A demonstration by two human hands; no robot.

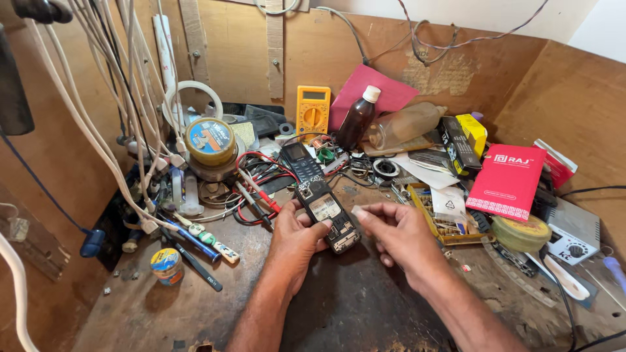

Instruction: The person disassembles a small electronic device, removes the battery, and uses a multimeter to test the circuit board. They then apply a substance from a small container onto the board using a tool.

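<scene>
The person's left hand (295, 240) is curled around an opened mobile phone (327, 214), its back cover off and the inner board and metal shielding showing; the thumb lies across its lower left edge and the fingers wrap beneath it, holding it tilted just above the worn wooden workbench (365, 313) near the middle of the view. The right hand (399, 233) sits just beside the phone's right edge, its thumb and forefinger pinched nearly closed on a small pale piece — too small to identify — with the other fingers loosely folded under. Behind the phone lies a second dark handset (300, 160) among red and black probe leads (261, 189), and further back a yellow multimeter (313, 111) leans against the board wall. A brown bottle with a white cap (357, 118) stands next to a clear plastic bottle (405, 124) lying on its side. To the left, white cables (104, 130) hang down over a round tin with a yellow rim (208, 141), and a few pens (195, 244) and a small tin (167, 264) rest near the bench edge. To the right — well apart from the hands — are a red booklet (507, 181), a roll of yellow tape (521, 233) and a grey soldering station (574, 233).
</scene>
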